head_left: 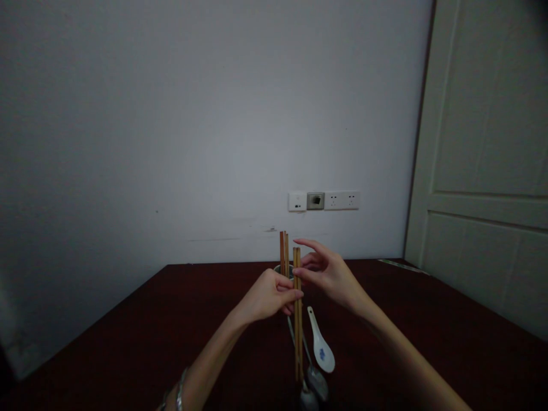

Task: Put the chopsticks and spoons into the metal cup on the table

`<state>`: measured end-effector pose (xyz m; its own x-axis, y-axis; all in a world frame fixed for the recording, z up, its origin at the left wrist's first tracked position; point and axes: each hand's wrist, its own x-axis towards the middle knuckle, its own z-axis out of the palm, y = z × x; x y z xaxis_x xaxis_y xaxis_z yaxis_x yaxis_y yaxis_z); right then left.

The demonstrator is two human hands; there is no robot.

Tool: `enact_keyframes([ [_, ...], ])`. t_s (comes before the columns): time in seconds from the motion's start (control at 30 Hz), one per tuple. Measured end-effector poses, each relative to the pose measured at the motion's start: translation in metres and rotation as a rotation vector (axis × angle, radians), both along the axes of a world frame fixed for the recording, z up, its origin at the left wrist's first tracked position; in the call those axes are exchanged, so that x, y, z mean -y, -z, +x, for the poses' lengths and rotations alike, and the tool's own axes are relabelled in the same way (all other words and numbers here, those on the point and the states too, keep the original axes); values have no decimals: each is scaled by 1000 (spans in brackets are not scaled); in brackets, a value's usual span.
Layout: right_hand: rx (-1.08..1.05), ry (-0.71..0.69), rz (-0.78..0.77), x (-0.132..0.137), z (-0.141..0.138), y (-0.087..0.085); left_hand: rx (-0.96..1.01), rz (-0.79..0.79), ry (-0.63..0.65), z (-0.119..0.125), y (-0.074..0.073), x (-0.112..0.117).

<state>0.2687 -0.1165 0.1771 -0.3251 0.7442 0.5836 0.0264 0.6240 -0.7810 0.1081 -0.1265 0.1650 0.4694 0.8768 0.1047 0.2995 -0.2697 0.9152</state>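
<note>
My left hand (269, 295) is closed around a pair of brown wooden chopsticks (297, 319), holding them upright over the dark red table (128, 342). My right hand (327, 273) is just right of their upper ends, thumb and fingers pinching near the tops, other fingers stretched out. Behind my hands a round cup (280, 268) holds more chopsticks (283, 252) standing upright; most of the cup is hidden. Below my hands lie a white ceramic spoon with a blue mark (320, 342) and metal spoons (314, 381).
The table stands against a white wall with sockets (324, 201). A cream door (488, 171) is at the right. A thin pale strip (402, 265) lies at the table's far right edge. A bracelet (180, 391) is on my left wrist.
</note>
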Motion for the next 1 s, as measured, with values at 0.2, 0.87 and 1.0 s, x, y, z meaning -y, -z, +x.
enact_keyframes([
  [0.2, -27, -17, -45, 2, -1, -2, 14, 3, 9, -1, 3, -2],
  [0.87, -65, -37, -78, -2, -2, 2, 15, -12, 2, 0, -2, 2],
  [1.0, -67, -39, -86, -1, -2, 1, 9, -14, -4, 1, -2, 3],
])
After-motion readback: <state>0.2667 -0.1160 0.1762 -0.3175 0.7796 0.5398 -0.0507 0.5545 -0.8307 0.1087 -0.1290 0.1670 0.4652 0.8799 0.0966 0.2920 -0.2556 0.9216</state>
